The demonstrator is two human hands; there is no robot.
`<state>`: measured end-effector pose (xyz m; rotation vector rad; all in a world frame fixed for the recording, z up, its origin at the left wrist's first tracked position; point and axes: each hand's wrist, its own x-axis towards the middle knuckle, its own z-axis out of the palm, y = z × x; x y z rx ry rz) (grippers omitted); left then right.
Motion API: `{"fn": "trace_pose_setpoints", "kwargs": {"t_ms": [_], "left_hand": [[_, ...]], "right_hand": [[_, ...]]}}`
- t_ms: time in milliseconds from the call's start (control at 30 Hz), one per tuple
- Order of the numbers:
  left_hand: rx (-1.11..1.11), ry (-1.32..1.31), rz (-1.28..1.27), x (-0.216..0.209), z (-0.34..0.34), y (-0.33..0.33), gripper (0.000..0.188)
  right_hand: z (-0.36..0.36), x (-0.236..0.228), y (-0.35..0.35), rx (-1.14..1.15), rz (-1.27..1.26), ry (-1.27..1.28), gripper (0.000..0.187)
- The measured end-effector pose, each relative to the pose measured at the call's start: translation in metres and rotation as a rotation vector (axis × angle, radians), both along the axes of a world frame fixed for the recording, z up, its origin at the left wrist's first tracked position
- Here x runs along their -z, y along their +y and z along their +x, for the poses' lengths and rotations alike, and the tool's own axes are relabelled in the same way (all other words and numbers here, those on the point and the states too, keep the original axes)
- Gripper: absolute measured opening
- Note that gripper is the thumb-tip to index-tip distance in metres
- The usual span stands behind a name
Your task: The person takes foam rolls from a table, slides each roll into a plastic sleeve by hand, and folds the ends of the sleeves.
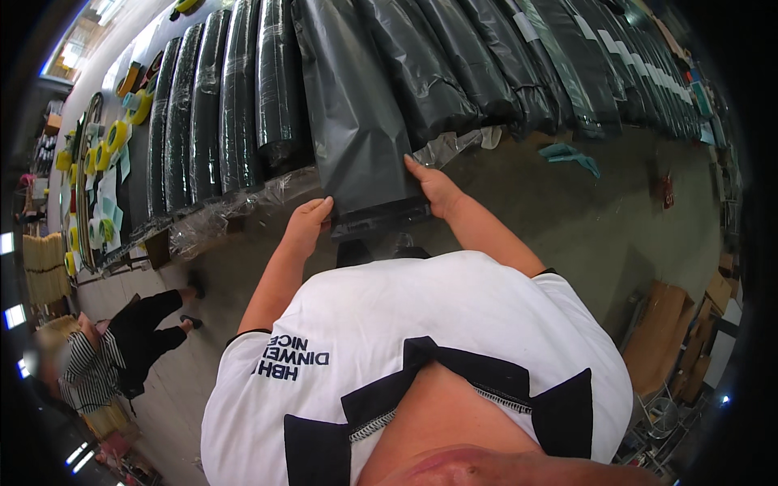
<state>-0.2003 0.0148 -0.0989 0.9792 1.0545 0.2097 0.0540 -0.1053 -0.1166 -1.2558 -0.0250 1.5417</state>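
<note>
A long dark grey plastic bag (361,154) stretches away from me over the table's near edge, its near end between my hands. My left hand (310,220) grips the bag's left edge close to its end, thumb on top. On the opposite edge, slightly farther up, my right hand (431,183) pinches the plastic, also with the thumb on top. Most of the fingers are hidden under the bag. Left of it lie several black rolls wrapped in clear film (279,89). Similar grey bagged bundles (425,77) lie in a row to the right.
Yellow tape rolls (118,134) sit at the table's left end. Loose clear film (219,219) hangs along its near edge. A teal scrap (570,156) lies on the floor at right. Flattened cardboard (660,328) stands at lower right. Another person (121,344) is at lower left.
</note>
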Motion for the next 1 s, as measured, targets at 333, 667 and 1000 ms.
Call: {"fn": "trace_pose_setpoints", "kwargs": {"t_ms": [333,667,1000], "left_hand": [[-0.050,-0.108,0.061,0.064,-0.018,0.005,0.023],[-0.072,-0.078,0.040,0.013,-0.008,-0.021,0.019],[0.252,-0.103,0.057,-0.018,-0.031,-0.040,0.012]], "right_hand": [[0.006,-0.019,-0.019,-0.275,0.130,-0.832,0.041],[-0.014,-0.050,-0.012,0.025,0.301,-1.750,0.018],[-0.084,-0.044,0.019,-0.773,0.784,-1.430,0.019]]}}
